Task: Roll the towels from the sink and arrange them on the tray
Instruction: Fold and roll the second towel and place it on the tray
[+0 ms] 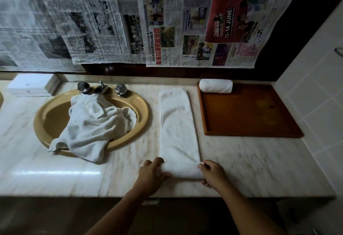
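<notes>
- Towel rolling is under way at the near edge of the marble counter [259, 164], where your two hands meet the long towel [177, 123].
- Your left hand [151, 174] grips the left end of the rolled part. Its fingers curl over the top and the thumb lies along the near side.
- Your right hand [213, 174] holds the right end of the same roll, with fingers curled round it and pinching the cloth.
- The long towel lies folded into a narrow strip between the sink [44, 116] and the tray [250, 116]. Only its near end is rolled. The rest lies flat on the counter, stretching away from you towards the wall.
- The crumpled towels [92, 123] lie heaped in the sink, and one corner spills over the near rim onto the counter.
- The wooden tray sits to the right of the strip, close to the tiled wall [315, 86].
- One rolled towel [216, 86] lies across the tray's far left corner, on its side.
- The taps [102, 88] stand at the back of the sink, touching the top of the heap.
- A white box [31, 85] rests on the counter at the far left.
- Newspaper sheets [185, 27] hang across the surface behind the counter.
</notes>
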